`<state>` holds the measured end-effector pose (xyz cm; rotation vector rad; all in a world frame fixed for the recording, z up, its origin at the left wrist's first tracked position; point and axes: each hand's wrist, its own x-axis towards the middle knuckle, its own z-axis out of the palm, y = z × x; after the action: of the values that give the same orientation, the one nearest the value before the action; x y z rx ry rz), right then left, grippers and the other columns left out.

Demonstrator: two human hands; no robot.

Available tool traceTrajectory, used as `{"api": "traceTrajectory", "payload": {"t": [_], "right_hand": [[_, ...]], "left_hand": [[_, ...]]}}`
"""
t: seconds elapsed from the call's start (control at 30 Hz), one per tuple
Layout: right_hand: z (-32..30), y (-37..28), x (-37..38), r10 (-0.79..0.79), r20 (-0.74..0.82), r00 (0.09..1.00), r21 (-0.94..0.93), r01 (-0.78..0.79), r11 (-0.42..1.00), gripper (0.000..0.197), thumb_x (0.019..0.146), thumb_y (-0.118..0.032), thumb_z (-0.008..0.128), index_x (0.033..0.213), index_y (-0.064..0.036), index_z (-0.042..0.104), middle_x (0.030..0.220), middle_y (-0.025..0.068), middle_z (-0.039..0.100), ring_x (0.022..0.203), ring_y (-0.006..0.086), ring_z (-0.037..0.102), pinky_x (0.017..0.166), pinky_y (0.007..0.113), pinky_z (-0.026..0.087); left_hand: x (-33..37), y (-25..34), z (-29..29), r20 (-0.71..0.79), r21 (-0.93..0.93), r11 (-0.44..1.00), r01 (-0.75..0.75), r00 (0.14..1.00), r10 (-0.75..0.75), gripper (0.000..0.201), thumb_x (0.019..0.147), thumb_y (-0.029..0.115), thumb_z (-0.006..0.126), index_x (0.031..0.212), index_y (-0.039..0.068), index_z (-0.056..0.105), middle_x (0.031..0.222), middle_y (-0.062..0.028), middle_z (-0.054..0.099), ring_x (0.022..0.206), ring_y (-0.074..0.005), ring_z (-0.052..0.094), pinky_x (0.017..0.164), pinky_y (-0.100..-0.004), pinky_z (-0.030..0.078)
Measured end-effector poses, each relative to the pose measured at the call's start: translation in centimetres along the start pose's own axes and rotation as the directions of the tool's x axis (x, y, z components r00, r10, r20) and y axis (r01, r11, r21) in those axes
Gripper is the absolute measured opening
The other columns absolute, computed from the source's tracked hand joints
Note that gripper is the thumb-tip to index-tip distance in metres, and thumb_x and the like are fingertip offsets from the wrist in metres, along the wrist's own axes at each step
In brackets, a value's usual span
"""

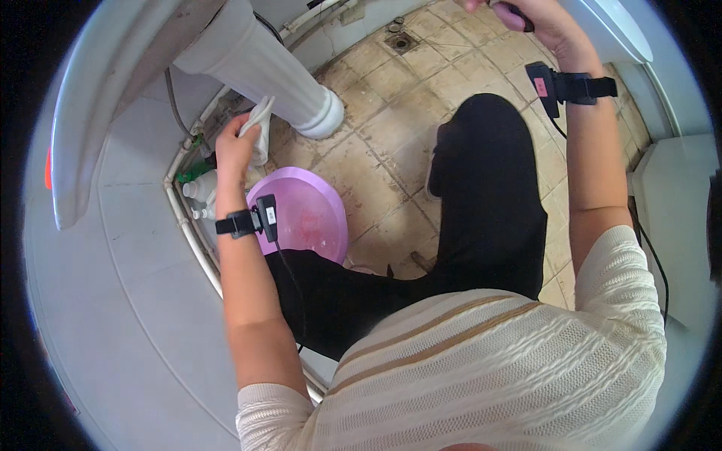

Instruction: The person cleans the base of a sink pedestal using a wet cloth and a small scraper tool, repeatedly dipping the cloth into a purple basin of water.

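Observation:
At the left, my left hand (235, 150) is closed on a folded white cloth (261, 134), held beside the white sink pedestal (293, 83) and above the far side of a pink-purple basin (338, 203). My right hand (545, 21) reaches to the top edge of the view, where its fingers are partly cut off. They appear curled around a small dark thing (519, 15) whose kind I cannot make out. Each wrist wears a black strapped device.
White pipes (177, 169) run along the left wall, with white bottles (201, 188) standing beside them. A floor drain (402, 43) lies in the stained tile floor (376, 143). White fixtures stand at upper left and right. My black-trousered knee (492, 150) juts forward.

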<state>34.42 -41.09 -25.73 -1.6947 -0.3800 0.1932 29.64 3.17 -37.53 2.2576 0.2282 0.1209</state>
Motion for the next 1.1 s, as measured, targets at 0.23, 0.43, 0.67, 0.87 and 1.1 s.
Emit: {"api": "traceTrajectory", "payload": {"t": [0.23, 0.43, 0.67, 0.87, 1.1], "right_hand": [[4.2, 18.1, 0.1, 0.458, 0.256, 0.851, 0.083, -0.491, 0.867, 0.022, 0.082, -0.018, 0.052, 0.1, -0.0061, 0.055, 0.07, -0.0018, 0.058, 0.038, -0.0007, 0.028, 0.034, 0.016, 0.019], [15.1, 31.3, -1.5, 0.597, 0.387, 0.703, 0.454, -0.709, 0.54, 0.022, 0.081, -0.01, 0.05, 0.101, -0.0033, 0.055, 0.072, 0.0063, 0.062, 0.038, 0.0045, 0.033, 0.033, 0.02, 0.025], [18.2, 36.7, -4.2, 0.364, 0.293, 0.884, 0.173, -0.423, 0.89, 0.019, 0.078, -0.016, 0.053, 0.093, -0.0044, 0.059, 0.073, 0.0084, 0.063, 0.059, 0.0169, 0.057, 0.054, 0.027, 0.044], [17.2, 33.7, -6.7, 0.402, 0.138, 0.905, -0.477, -0.295, 0.828, 0.029, 0.071, -0.01, 0.052, 0.099, -0.0138, 0.059, 0.087, 0.0136, 0.061, 0.081, 0.0316, 0.057, 0.07, 0.038, 0.046], [22.3, 36.5, -0.7, 0.333, 0.091, 0.938, -0.432, -0.264, 0.862, 0.033, 0.073, -0.016, 0.05, 0.105, -0.014, 0.058, 0.092, 0.0154, 0.06, 0.087, 0.0313, 0.056, 0.073, 0.037, 0.045]], "left_hand": [[-1.3, -2.4, 3.1, -0.02, -0.038, 0.976, 0.214, 0.976, -0.215, 0.028, 0.072, 0.011, 0.063, 0.098, 0.003, 0.062, 0.083, -0.0045, 0.063, 0.072, -0.0102, 0.055, 0.066, -0.0245, 0.044], [-1.1, -5.8, 3.1, 0.1, -0.085, 0.944, 0.318, 0.946, -0.31, 0.027, 0.073, 0.01, 0.062, 0.1, 0.003, 0.06, 0.085, -0.0037, 0.061, 0.071, -0.0098, 0.054, 0.064, -0.0228, 0.043], [-1.9, -7.4, 4.1, 0.086, -0.121, 0.923, 0.365, 0.93, -0.356, 0.027, 0.076, 0.008, 0.062, 0.103, 0.006, 0.06, 0.084, -0.0027, 0.06, 0.071, -0.0095, 0.054, 0.063, -0.0218, 0.043], [-2.1, -7.0, 4.7, 0.128, -0.132, 0.907, 0.401, 0.914, -0.385, 0.026, 0.077, 0.009, 0.062, 0.103, 0.006, 0.059, 0.083, -0.0014, 0.059, 0.07, -0.0086, 0.053, 0.062, -0.0211, 0.042], [-2.4, -6.3, 4.7, 0.137, -0.129, 0.896, 0.424, 0.903, -0.407, 0.025, 0.078, 0.009, 0.06, 0.104, 0.006, 0.059, 0.084, -0.0004, 0.059, 0.07, -0.0072, 0.052, 0.062, -0.0202, 0.041]]}}
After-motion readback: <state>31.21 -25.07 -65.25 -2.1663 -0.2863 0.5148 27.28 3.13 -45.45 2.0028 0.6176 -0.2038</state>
